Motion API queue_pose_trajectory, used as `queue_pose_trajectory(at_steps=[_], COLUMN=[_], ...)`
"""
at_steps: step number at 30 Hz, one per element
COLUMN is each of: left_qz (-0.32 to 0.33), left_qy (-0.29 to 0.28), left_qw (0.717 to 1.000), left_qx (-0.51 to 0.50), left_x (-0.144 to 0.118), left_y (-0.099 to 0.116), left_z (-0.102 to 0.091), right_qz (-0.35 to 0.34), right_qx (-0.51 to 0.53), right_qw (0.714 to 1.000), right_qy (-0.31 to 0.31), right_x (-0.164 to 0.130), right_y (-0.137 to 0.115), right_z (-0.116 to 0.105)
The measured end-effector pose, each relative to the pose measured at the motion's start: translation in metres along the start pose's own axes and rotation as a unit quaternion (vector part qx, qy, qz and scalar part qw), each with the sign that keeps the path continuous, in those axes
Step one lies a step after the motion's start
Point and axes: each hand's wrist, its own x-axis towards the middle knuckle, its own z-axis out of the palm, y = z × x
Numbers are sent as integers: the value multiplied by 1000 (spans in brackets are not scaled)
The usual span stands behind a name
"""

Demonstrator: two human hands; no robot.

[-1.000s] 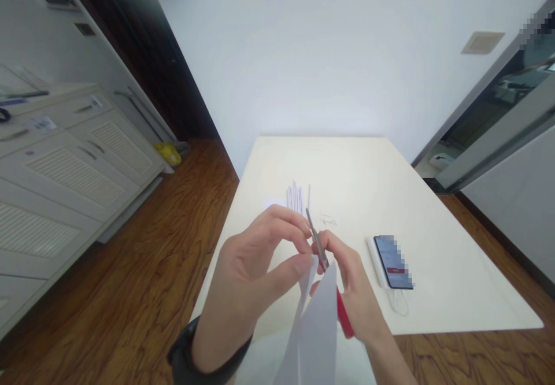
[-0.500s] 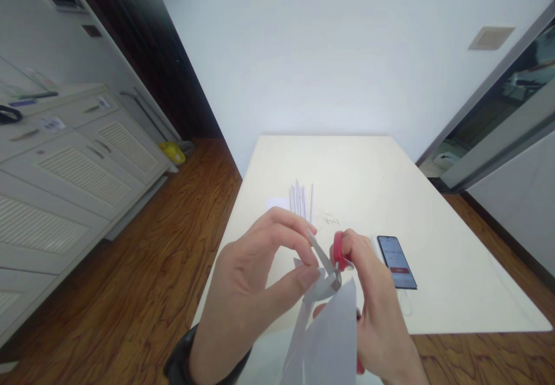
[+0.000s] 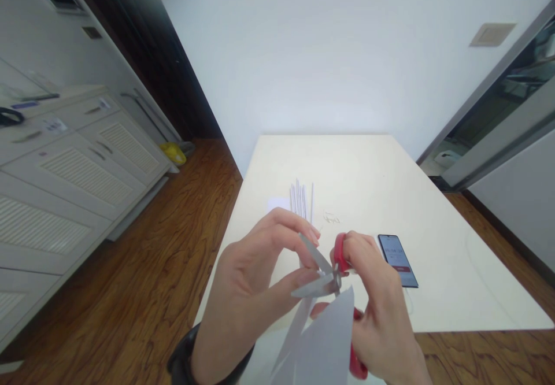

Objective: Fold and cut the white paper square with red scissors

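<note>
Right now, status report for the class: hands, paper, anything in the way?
Right hand gripping red-handled scissors, blades open. Left hand pinching paper. Left fingertips near blades.

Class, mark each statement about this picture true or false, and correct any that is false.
1. The scissors have red handles. True.
2. The left hand works the scissors. False: the right hand holds them; the left hand pinches the white paper.
3. The scissor blades are closed together. False: the blades stand apart.
4. A phone lies screen up on the table. True.
5. The left wrist is bare. False: it has a dark band.
6. Thin white strips lie on the table, beyond the left hand. True.
</note>
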Motion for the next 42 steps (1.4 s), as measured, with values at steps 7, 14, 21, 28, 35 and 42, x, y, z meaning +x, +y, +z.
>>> queue_pose_trajectory(at_steps=[7,14,21,28,35,42], left_qz=[1,0,8,20,10,13], left_qy=[11,9,10,25,37,11], left_qw=[1000,1000,999,997,996,997], left_qx=[6,12,31,66,83,76], left_x=[0,2,2,0,1,1], left_y=[-1,1,1,-1,0,-1], left_z=[1,1,0,1,1,-2], right_qz=[-5,-15,-15,-11,-11,-2], right_qx=[-10,-13,-27,-39,-23,-21], right_qw=[1000,1000,999,999,999,1000], right_qy=[7,10,16,11,20,19], right_x=[-1,-1,-2,-2,-2,-2], right_y=[1,1,4,6,10,9], right_z=[0,0,0,0,-3,-5])
